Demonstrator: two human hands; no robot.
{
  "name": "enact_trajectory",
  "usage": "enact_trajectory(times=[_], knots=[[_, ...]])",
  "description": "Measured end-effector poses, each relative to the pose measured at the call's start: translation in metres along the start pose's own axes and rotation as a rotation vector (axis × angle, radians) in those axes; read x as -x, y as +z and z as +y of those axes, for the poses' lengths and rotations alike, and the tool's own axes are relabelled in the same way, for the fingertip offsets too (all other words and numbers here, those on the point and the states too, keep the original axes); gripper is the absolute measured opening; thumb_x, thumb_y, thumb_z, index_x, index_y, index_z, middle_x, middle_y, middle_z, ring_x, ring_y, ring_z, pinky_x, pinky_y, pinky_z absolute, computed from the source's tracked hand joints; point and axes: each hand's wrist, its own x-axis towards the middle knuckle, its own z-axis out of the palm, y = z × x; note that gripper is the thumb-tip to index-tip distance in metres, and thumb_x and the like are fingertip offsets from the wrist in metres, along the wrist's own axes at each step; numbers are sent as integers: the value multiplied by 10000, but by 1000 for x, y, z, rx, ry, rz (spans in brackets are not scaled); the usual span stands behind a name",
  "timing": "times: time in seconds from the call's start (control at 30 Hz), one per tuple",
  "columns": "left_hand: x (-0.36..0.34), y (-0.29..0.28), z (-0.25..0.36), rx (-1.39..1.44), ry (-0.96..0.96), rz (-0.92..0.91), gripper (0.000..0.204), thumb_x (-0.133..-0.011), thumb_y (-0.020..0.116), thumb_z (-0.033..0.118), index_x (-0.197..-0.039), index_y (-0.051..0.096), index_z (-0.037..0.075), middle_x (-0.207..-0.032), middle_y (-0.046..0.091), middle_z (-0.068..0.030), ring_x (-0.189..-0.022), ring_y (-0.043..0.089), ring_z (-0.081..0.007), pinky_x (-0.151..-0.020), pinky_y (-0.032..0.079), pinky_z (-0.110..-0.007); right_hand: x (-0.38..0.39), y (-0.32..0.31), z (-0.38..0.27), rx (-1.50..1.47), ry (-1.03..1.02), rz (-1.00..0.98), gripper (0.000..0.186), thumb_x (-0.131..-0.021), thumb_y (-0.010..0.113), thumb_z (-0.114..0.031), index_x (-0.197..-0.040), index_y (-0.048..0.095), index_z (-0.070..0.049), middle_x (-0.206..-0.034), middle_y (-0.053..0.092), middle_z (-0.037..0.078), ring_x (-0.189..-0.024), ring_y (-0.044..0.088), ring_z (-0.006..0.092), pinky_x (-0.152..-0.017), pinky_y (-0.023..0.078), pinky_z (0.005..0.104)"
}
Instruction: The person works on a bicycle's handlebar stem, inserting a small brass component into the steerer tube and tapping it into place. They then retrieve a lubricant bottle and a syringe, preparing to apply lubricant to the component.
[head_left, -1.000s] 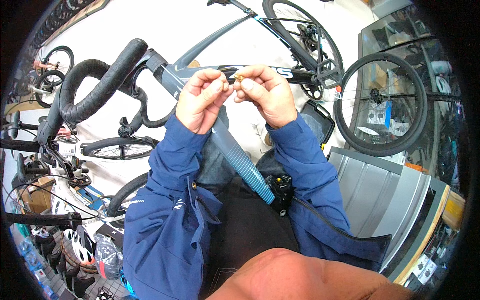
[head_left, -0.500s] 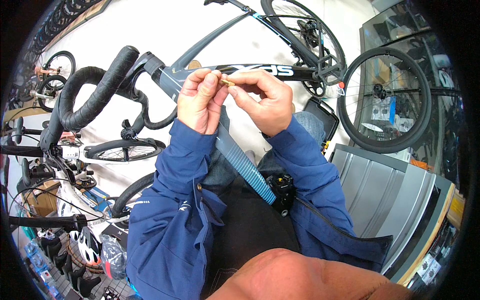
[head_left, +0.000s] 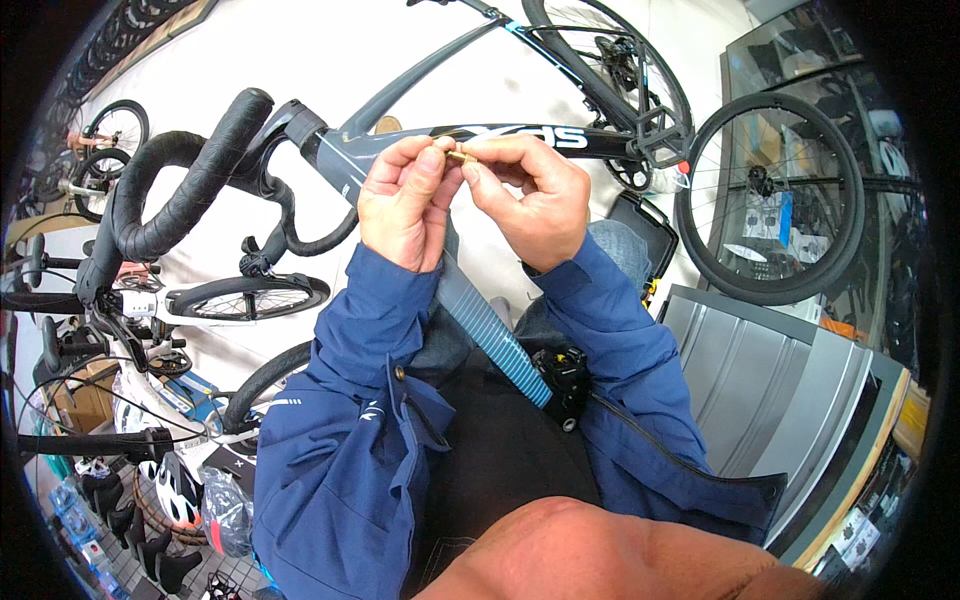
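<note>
A small brass-coloured fitting [head_left: 461,156] is pinched between my two hands, above the bicycle frame. My left hand [head_left: 402,205] is closed on one end with thumb and fingertips, palm partly turned up. The thumb and forefinger of my right hand [head_left: 535,200] grip the other end. Below them a grey-blue striped fork blade [head_left: 490,325] slants down toward my lap, with a black brake caliper [head_left: 560,380] at its lower end. Behind my hands lies the dark grey bicycle frame [head_left: 420,75]. Whether the fitting is one piece or two, I cannot tell.
Black-taped drop handlebars [head_left: 190,190] stand out at the left, near other parked bicycles [head_left: 130,400]. On the right a loose wheel [head_left: 850,200] leans against a glass cabinet. A grey metal case [head_left: 755,380] and an open black tool box [head_left: 645,235] are beside my right arm.
Both hands have shifted very slightly to the right. More of the brass fitting shows between the fingertips, and it lies at a slightly different angle.
</note>
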Motion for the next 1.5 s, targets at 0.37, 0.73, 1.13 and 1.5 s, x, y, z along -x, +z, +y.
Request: enact_trajectory(times=[0.37, 0.73, 1.13, 1.5], knots=[[-3, -5, 6, 43, -70, -95, 274, -979, 689, -16, -1230, 591, 32, -1200, 716, -149, -1137, 702, -242, -1029, 587, -375, 1, -3, -2, -9, 69, -6, 215, -890, 754, 4, -1100, 727, 43, -1067, 767, 136, -973, 755, 174, -891, 628, 314], [-8, -16, 22, 63, -259, -209, 291, -951, 712, -39, -1193, 625, 96, -1159, 734, -99, -1142, 689, -209, -1080, 522, -376, 1, -6, -7, -128, 147, -71, 195, -912, 731, 4, -1102, 728, 49, -1078, 763, 123, -975, 745, 159, -896, 621, 300], [-11, -18, 40, -85, -396, -254, 317, -931, 731, -50, -1185, 605, 94, -1111, 749, -89, -1090, 715, -201, -994, 558, -338, 2, -10, -2, -132, 168, -123, 161, -894, 745, 15, -1054, 754, 35, -1008, 742, 89, -898, 732, 121, -793, 614, 256], [-7, -13, 39, -352, -76, -261, 342, -878, 756, -117, -1157, 618, 25, -1078, 746, -147, -1046, 737, -221, -960, 605, -333, 5, -8, -6, -255, 245, -148, 158, -919, 728, 25, -1074, 741, 53, -1047, 728, 88, -921, 714, 122, -803, 601, 250]])
